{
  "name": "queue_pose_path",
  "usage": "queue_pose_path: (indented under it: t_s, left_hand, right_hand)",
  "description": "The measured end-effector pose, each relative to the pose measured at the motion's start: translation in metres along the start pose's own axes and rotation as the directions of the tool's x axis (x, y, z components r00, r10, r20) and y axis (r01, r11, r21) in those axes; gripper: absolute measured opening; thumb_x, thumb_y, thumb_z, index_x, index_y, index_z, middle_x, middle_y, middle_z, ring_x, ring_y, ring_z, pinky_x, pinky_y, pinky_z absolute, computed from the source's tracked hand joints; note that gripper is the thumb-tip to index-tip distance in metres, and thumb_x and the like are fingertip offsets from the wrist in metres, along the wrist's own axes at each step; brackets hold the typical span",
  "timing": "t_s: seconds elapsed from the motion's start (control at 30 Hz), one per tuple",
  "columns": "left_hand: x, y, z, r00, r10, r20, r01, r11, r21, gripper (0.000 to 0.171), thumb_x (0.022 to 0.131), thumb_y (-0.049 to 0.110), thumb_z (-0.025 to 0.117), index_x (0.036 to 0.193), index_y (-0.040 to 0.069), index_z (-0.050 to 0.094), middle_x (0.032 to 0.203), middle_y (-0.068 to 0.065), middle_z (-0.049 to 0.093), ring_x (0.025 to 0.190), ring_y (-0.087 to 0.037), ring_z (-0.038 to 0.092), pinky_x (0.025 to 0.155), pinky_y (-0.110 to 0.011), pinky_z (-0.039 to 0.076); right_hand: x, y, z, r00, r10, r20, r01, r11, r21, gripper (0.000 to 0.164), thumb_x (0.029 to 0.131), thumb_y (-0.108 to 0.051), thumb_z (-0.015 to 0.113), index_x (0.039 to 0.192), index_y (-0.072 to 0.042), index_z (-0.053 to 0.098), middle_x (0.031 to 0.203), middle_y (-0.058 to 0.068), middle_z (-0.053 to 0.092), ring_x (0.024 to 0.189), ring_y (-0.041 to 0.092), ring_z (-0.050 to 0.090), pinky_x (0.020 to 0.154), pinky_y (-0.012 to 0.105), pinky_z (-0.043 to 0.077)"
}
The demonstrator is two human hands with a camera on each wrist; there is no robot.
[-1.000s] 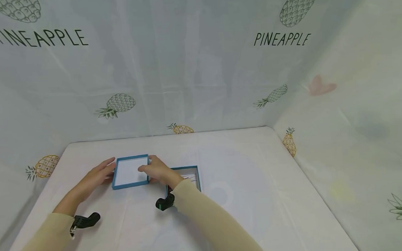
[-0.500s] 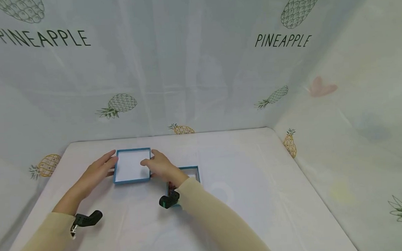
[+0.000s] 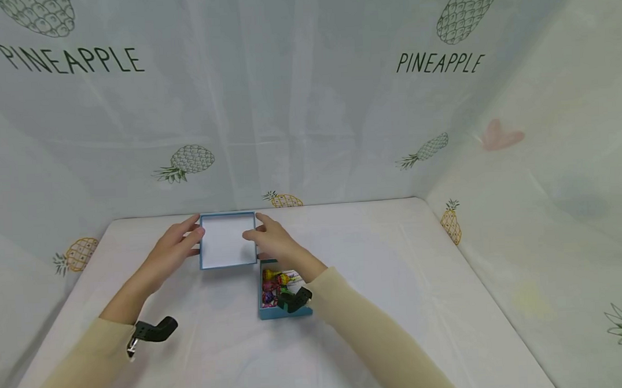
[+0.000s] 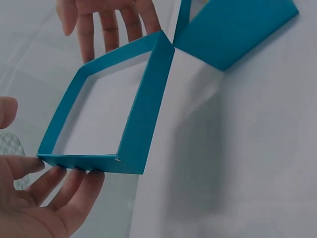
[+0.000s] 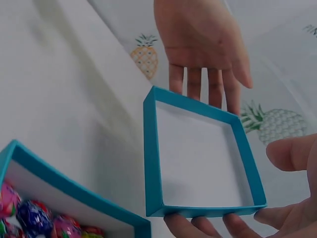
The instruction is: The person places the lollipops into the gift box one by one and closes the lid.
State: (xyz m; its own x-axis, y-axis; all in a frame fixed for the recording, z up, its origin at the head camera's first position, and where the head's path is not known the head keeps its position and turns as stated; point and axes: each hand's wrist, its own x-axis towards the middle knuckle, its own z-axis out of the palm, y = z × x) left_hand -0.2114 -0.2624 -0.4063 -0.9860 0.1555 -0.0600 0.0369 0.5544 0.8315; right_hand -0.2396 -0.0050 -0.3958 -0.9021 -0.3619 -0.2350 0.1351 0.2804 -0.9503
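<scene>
A square blue box lid [image 3: 227, 240], its white hollow side facing me, is carried between my two hands, above the table. My left hand [image 3: 174, 247] presses the lid's left wall with fairly straight fingers [image 5: 193, 83], its thumb apart from the lid. Against the opposite wall lie the fingers of my right hand [image 3: 278, 242]; in the right wrist view its thumb [image 5: 290, 153] stands clear of the lid. Just below and right sits the open blue box [image 3: 285, 312], partly hidden by the right wrist. Shiny wrapped candies [image 3: 273, 285] lie inside it.
The table [image 3: 378, 307] has a white cover. A pineapple-printed curtain [image 3: 307, 101] rises behind it and along both sides. Black wrist cameras jut from the left sleeve [image 3: 96, 354] and the right sleeve [image 3: 369, 324].
Both hands have carried the lid right and farther from me. The right forearm has moved right, showing more of the box and its candies.
</scene>
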Motion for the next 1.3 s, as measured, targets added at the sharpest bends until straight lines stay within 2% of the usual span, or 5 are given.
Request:
queue_pose_path:
  t_s: [0.27, 0.57, 0.93, 1.07, 1.3]
  left_hand:
    - [0.002, 0.028, 0.02, 0.998, 0.064, -0.03, -0.066, 0.997, -0.051, 0.074, 0.113, 0.043, 0.047, 0.172, 0.01, 0.014, 0.16, -0.027, 0.03, 0.139, -0.048, 0.052, 0.111, -0.059, 0.047]
    - [0.011, 0.052, 0.044, 0.992, 0.11, -0.055, -0.114, 0.991, -0.073, 0.071, 0.111, 0.047, 0.051, 0.17, 0.018, 0.025, 0.162, -0.022, 0.036, 0.138, -0.043, 0.055, 0.111, -0.059, 0.048]
    - [0.018, 0.058, 0.071, 0.99, 0.094, -0.107, -0.103, 0.991, -0.082, 0.07, 0.111, 0.048, 0.053, 0.17, 0.019, 0.029, 0.153, -0.018, 0.048, 0.13, -0.038, 0.064, 0.108, -0.058, 0.051]
    - [0.017, 0.057, 0.077, 0.99, 0.092, -0.109, -0.102, 0.99, -0.094, 0.066, 0.111, 0.043, 0.055, 0.168, 0.018, 0.033, 0.154, -0.018, 0.049, 0.133, -0.037, 0.061, 0.107, -0.059, 0.051]
    - [0.015, 0.057, 0.088, 0.985, 0.074, -0.157, -0.099, 0.982, -0.159, 0.056, 0.109, 0.042, 0.059, 0.159, 0.02, 0.045, 0.15, -0.013, 0.055, 0.137, -0.033, 0.06, 0.107, -0.058, 0.052]
  right_hand:
    - [-0.018, -0.004, -0.032, 0.997, -0.068, -0.033, 0.068, 0.997, -0.022, 0.077, 0.107, -0.035, 0.061, 0.171, -0.019, 0.022, 0.156, 0.021, 0.041, 0.14, 0.04, 0.053, 0.104, 0.055, 0.055]
    - [-0.031, 0.002, -0.065, 0.993, -0.082, -0.086, 0.084, 0.996, 0.019, 0.072, 0.11, -0.035, 0.055, 0.17, -0.012, 0.022, 0.162, 0.022, 0.038, 0.145, 0.04, 0.049, 0.109, 0.055, 0.051]
    - [-0.044, 0.015, -0.081, 0.977, -0.103, -0.186, 0.118, 0.99, 0.077, 0.057, 0.111, -0.034, 0.052, 0.165, -0.019, 0.038, 0.157, 0.017, 0.048, 0.142, 0.039, 0.052, 0.113, 0.055, 0.048]
    - [-0.046, 0.021, -0.085, 0.973, -0.106, -0.204, 0.126, 0.988, 0.088, 0.053, 0.112, -0.032, 0.052, 0.161, -0.015, 0.043, 0.153, 0.019, 0.051, 0.14, 0.04, 0.054, 0.113, 0.055, 0.048]
    - [-0.05, 0.028, -0.089, 0.959, -0.155, -0.239, 0.174, 0.983, 0.061, 0.047, 0.112, -0.033, 0.055, 0.153, -0.012, 0.05, 0.144, 0.021, 0.053, 0.139, 0.04, 0.056, 0.115, 0.052, 0.047]
